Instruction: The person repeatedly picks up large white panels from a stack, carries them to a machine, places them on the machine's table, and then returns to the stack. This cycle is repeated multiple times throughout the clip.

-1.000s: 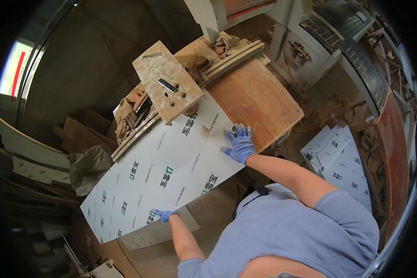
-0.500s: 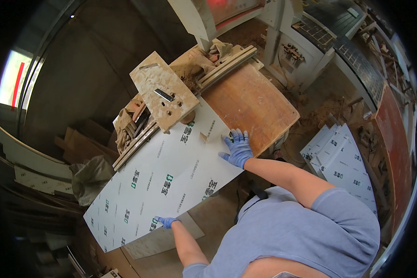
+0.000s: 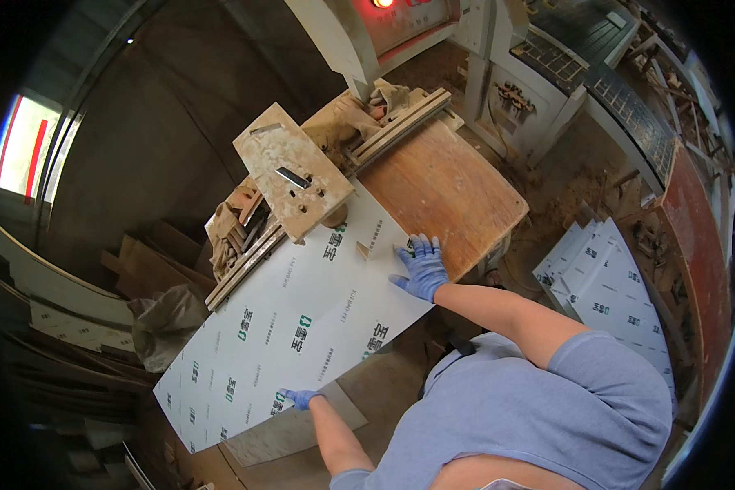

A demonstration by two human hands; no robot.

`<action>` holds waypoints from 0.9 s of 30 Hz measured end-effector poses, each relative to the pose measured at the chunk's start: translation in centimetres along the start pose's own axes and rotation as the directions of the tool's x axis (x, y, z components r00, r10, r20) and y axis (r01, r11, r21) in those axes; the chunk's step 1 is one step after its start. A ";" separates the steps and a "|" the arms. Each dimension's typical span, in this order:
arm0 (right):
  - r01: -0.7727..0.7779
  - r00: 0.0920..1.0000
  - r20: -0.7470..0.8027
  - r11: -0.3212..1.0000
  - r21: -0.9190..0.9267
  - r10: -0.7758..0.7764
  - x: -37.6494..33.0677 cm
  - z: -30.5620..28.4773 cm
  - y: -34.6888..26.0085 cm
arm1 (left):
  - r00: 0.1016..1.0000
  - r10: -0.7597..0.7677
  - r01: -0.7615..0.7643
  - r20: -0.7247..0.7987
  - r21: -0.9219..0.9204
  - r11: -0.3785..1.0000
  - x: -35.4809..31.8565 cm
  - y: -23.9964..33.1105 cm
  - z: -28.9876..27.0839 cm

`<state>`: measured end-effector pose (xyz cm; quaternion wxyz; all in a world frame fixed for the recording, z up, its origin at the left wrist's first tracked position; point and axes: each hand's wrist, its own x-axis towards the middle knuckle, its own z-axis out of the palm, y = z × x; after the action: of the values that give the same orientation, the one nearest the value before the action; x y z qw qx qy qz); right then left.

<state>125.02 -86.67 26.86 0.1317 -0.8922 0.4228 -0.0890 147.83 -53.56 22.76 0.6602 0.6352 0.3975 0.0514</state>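
A long white board (image 3: pixel 263 327) with green and dark print lies slantwise, its far edge along a wooden fence (image 3: pixel 249 269) and its right end on a brown wooden worktop (image 3: pixel 445 196). My right hand (image 3: pixel 422 269), in a blue glove, rests on the board's near right corner with fingers spread. At the near edge further left, my gloved left hand (image 3: pixel 302 398) grips the board, thumb on top and the other fingers hidden below. A dusty wooden plate (image 3: pixel 294 175) with a dark metal piece overhangs the board's far edge. What sits under this plate is mostly hidden.
A second wooden fence (image 3: pixel 404 126) runs along the worktop's far side. Behind it stands a pale machine (image 3: pixel 335 41) with a lit red lamp. More white printed boards (image 3: pixel 600 286) lean at the right. A crumpled grey sack (image 3: pixel 170 325) lies left of the board.
The whole view has shifted slightly, with the scene lower and a little to the right. The red lamp has come into view. My hands keep nearly the same places on the board.
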 end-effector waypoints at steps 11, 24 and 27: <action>-0.011 1.000 0.016 1.000 -0.024 0.011 0.0 0.1 -0.1 | 1.000 0.027 -0.027 -0.002 -0.019 0.999 -1.2 0.5 0.3; -0.040 0.999 0.029 0.999 -0.029 0.041 0.0 -0.4 -0.4 | 0.999 0.013 -0.009 0.040 -0.113 0.994 2.7 -1.4 0.6; -0.037 0.999 0.018 0.999 -0.025 0.037 -0.1 -0.6 -0.6 | 0.999 -0.017 0.021 0.044 -0.084 0.996 4.2 -1.9 0.6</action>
<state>125.19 -86.33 27.59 0.1262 -0.8865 0.4392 -0.0729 150.20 -52.00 19.08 0.6954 0.6039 0.3864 0.0482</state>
